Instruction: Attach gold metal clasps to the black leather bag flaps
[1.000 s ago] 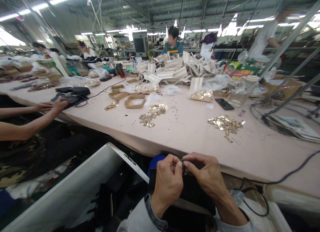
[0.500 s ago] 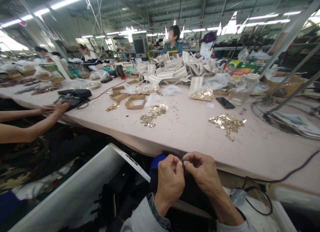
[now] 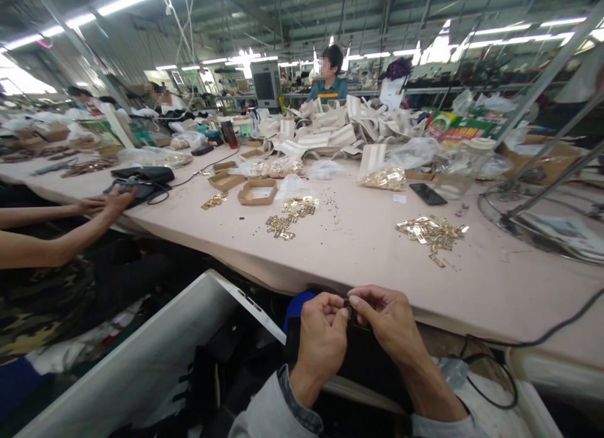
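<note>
My left hand [image 3: 324,334] and my right hand [image 3: 384,315] meet just off the table's front edge, thumbs and fingertips pinched together. Between the fingertips is a small dark piece [image 3: 348,304], mostly covered, its kind too small to make out. Black material [image 3: 302,350] lies below my hands. On the table [image 3: 340,262] beyond them are a pile of gold metal plates [image 3: 431,232] to the right and another pile of gold plates [image 3: 290,218] further left. Tiny dark bits [image 3: 331,205] are scattered beside the left pile.
A white bin [image 3: 155,350] with black items stands at my left. Cardboard trays [image 3: 257,192], a bag of gold parts [image 3: 384,177], a phone [image 3: 428,194] and a clear jar [image 3: 465,167] are on the table. A co-worker's hands [image 3: 108,202] are at far left.
My right fingers have shifted slightly at the small dark piece, and more of it shows now. My left hand stays nearly in place. The view has moved a little.
</note>
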`<action>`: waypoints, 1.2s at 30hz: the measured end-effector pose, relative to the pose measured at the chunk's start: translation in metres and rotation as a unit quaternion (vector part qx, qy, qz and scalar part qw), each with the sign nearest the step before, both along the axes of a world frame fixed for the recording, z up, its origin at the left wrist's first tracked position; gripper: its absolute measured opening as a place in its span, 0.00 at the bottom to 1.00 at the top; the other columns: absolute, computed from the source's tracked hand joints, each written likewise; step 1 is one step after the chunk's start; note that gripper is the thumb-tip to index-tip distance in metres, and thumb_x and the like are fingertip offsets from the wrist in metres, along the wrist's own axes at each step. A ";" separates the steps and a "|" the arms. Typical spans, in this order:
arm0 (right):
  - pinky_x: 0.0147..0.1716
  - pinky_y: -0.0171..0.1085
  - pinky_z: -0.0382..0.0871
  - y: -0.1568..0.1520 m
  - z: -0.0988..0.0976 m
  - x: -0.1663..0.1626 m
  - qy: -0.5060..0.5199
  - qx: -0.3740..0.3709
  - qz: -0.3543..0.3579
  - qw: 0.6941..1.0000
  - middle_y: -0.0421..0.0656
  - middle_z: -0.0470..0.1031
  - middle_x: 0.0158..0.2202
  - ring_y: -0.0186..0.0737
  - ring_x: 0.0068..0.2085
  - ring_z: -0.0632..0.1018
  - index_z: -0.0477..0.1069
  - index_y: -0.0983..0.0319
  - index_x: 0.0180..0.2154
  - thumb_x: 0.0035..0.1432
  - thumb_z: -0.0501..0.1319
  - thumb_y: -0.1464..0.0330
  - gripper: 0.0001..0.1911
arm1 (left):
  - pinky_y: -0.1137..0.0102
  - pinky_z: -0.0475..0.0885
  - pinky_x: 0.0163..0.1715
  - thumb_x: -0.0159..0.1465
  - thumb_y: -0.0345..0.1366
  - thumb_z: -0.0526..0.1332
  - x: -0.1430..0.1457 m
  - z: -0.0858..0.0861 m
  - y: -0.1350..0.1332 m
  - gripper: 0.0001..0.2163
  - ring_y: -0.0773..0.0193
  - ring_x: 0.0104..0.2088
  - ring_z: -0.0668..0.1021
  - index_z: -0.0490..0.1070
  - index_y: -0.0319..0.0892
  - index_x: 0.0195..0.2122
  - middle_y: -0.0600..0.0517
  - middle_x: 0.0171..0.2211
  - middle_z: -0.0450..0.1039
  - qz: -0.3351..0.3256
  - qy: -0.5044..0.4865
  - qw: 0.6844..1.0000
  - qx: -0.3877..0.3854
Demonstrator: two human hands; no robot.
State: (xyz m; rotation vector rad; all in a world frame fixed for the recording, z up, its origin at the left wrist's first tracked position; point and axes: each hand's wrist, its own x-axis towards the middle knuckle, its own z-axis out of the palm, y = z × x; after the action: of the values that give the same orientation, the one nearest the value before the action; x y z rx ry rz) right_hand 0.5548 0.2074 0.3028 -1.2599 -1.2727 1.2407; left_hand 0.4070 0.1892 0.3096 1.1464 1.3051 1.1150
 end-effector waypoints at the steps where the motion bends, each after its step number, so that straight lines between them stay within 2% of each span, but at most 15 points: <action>1: 0.24 0.34 0.67 0.000 -0.001 0.000 0.003 -0.001 -0.009 1.000 0.41 0.76 0.23 0.35 0.24 0.73 0.80 0.65 0.39 0.58 0.70 0.55 0.18 | 0.76 0.62 0.16 0.63 0.34 0.63 0.000 0.000 0.000 0.06 0.70 0.17 0.73 0.73 0.36 0.38 0.48 0.27 0.78 -0.009 -0.010 1.000 -0.014; 4: 0.24 0.34 0.66 0.002 -0.005 -0.001 0.015 -0.009 -0.031 0.999 0.42 0.78 0.26 0.34 0.24 0.72 0.80 0.65 0.38 0.56 0.71 0.56 0.18 | 0.75 0.64 0.14 0.61 0.32 0.63 0.000 -0.001 -0.002 0.09 0.70 0.15 0.73 0.74 0.36 0.42 0.47 0.31 0.80 -0.036 -0.030 0.998 -0.039; 7: 0.22 0.34 0.65 0.004 -0.006 -0.002 0.006 -0.016 -0.042 0.999 0.41 0.76 0.25 0.34 0.23 0.71 0.79 0.66 0.37 0.56 0.70 0.56 0.18 | 0.74 0.73 0.26 0.57 0.27 0.64 -0.001 -0.004 -0.003 0.07 0.64 0.26 0.81 0.76 0.36 0.37 0.46 0.31 0.81 -0.016 -0.029 0.999 -0.024; 9: 0.24 0.34 0.66 0.004 -0.006 -0.002 -0.010 -0.014 -0.029 0.999 0.41 0.77 0.25 0.34 0.24 0.72 0.79 0.66 0.38 0.57 0.69 0.57 0.17 | 0.73 0.74 0.29 0.55 0.26 0.65 -0.001 -0.010 -0.001 0.05 0.62 0.29 0.81 0.76 0.36 0.34 0.46 0.28 0.80 0.007 -0.047 0.998 -0.033; 14: 0.36 0.37 0.72 0.002 -0.003 0.004 -0.048 -0.020 0.082 0.995 0.42 0.79 0.33 0.39 0.35 0.77 0.77 0.64 0.44 0.56 0.68 0.65 0.15 | 0.77 0.64 0.20 0.51 0.27 0.68 -0.002 -0.022 0.003 0.07 0.71 0.19 0.73 0.75 0.36 0.32 0.53 0.21 0.75 0.042 -0.095 0.993 -0.060; 18: 0.36 0.37 0.70 0.003 -0.006 0.008 -0.032 -0.034 0.097 0.994 0.40 0.77 0.33 0.37 0.33 0.75 0.74 0.64 0.48 0.55 0.67 0.67 0.18 | 0.77 0.54 0.10 0.52 0.31 0.67 -0.004 -0.018 0.004 0.11 0.76 0.10 0.62 0.76 0.35 0.37 0.54 0.20 0.75 -0.001 -0.152 0.983 -0.106; 22: 0.35 0.37 0.69 0.004 -0.007 0.007 -0.047 -0.022 0.102 0.993 0.40 0.76 0.33 0.36 0.33 0.74 0.75 0.64 0.48 0.55 0.66 0.68 0.17 | 0.78 0.52 0.09 0.51 0.31 0.67 -0.005 -0.017 0.004 0.11 0.76 0.10 0.61 0.76 0.34 0.36 0.55 0.19 0.74 0.009 -0.161 0.981 -0.109; 25: 0.34 0.36 0.68 0.003 -0.006 0.005 -0.073 -0.016 0.111 0.991 0.40 0.77 0.34 0.36 0.33 0.74 0.75 0.64 0.49 0.54 0.65 0.70 0.19 | 0.78 0.53 0.11 0.50 0.30 0.68 -0.003 -0.025 0.005 0.11 0.76 0.11 0.62 0.77 0.35 0.35 0.56 0.17 0.72 0.055 -0.140 0.984 -0.091; 28: 0.35 0.36 0.68 0.001 -0.005 0.003 -0.087 -0.016 0.114 0.989 0.41 0.78 0.36 0.36 0.34 0.74 0.75 0.64 0.50 0.52 0.64 0.71 0.21 | 0.78 0.57 0.14 0.50 0.29 0.68 -0.001 -0.033 0.005 0.10 0.74 0.14 0.66 0.78 0.35 0.35 0.53 0.20 0.75 0.083 -0.117 0.987 -0.075; 32: 0.35 0.36 0.68 0.000 -0.007 0.001 -0.074 -0.026 0.088 0.993 0.41 0.78 0.34 0.37 0.34 0.74 0.77 0.64 0.47 0.48 0.63 0.72 0.22 | 0.78 0.60 0.18 0.51 0.27 0.65 0.001 -0.035 0.005 0.08 0.71 0.18 0.71 0.78 0.35 0.34 0.51 0.21 0.77 0.075 -0.095 0.990 -0.067; 36: 0.30 0.35 0.64 0.000 -0.010 -0.002 -0.091 -0.025 0.061 0.994 0.39 0.75 0.30 0.35 0.30 0.71 0.79 0.64 0.46 0.46 0.63 0.73 0.22 | 0.74 0.70 0.25 0.51 0.26 0.63 0.004 -0.033 0.005 0.07 0.65 0.23 0.77 0.78 0.35 0.31 0.47 0.24 0.80 0.055 -0.115 0.990 -0.057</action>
State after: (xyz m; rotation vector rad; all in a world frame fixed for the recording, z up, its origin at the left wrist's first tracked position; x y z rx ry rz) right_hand 0.5529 0.2077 0.2932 -1.3727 -1.4757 1.2728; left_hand 0.4109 0.1940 0.2762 0.8441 1.2460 1.1994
